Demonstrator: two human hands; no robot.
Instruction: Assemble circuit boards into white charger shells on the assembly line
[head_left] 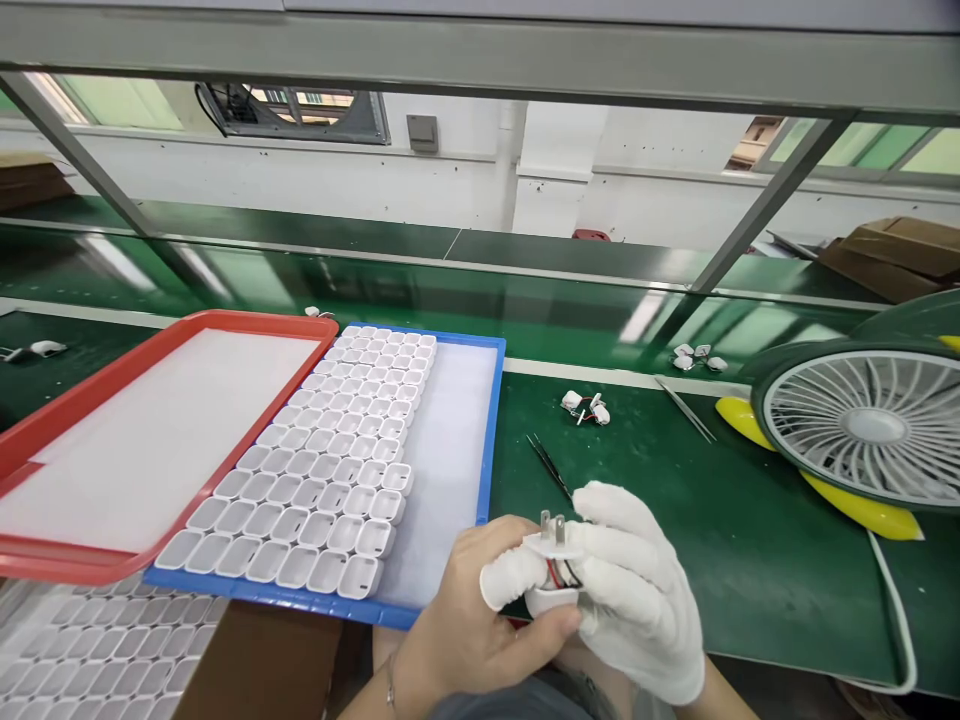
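A small white plug adapter [553,598] with two metal prongs pointing up is held between both hands near the table's front edge. Red and black wires show in the gap between its prong plate [553,545] and its rounded white housing. My left hand [476,610], mostly bare with a white cover on one fingertip, is closed on the housing, its thumb along the lower side. My right hand [641,590], in a white glove, grips the prong plate from the right. Black tweezers [549,466] lie on the green table [750,590] just beyond the hands.
A blue tray [491,430] holds rows of white housings [330,460]; a red tray [187,535] overlaps its left. Wired white parts [586,408], silver tweezers [686,410] and a fan [874,425] are right. More housings [97,650] sit lower left.
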